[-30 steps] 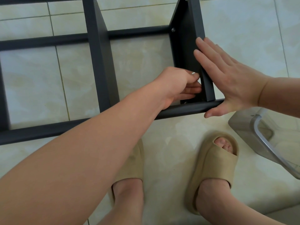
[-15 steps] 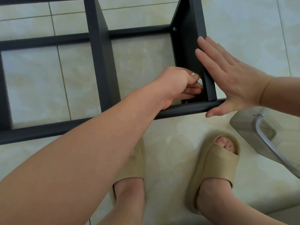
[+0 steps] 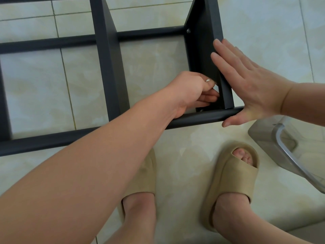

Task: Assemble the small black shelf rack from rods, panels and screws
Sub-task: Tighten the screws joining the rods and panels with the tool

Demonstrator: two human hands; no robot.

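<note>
The black shelf rack [image 3: 52,140] lies on its side on the tiled floor, with two long rods running left to right. An end panel [image 3: 200,55] stands between the rods at the right, and a middle panel [image 3: 107,59] stands further left. My right hand [image 3: 246,85] presses flat, fingers straight, against the outer face of the end panel. My left hand [image 3: 191,90] is curled inside the panel's near corner and pinches a small silvery part [image 3: 216,88]. I cannot tell what that part is. One screw head [image 3: 188,30] shows at the far corner and another [image 3: 201,110] sits just below my left fingers.
A clear plastic container [image 3: 281,152] with a metal handle lies on the floor at the right, close to the near rod's end. My feet in beige slippers [image 3: 233,173] stand just in front of the rack. Pale tiles surround everything.
Both hands stay where they were on the end panel. Only the fingers of my left hand have shifted slightly around the small part.
</note>
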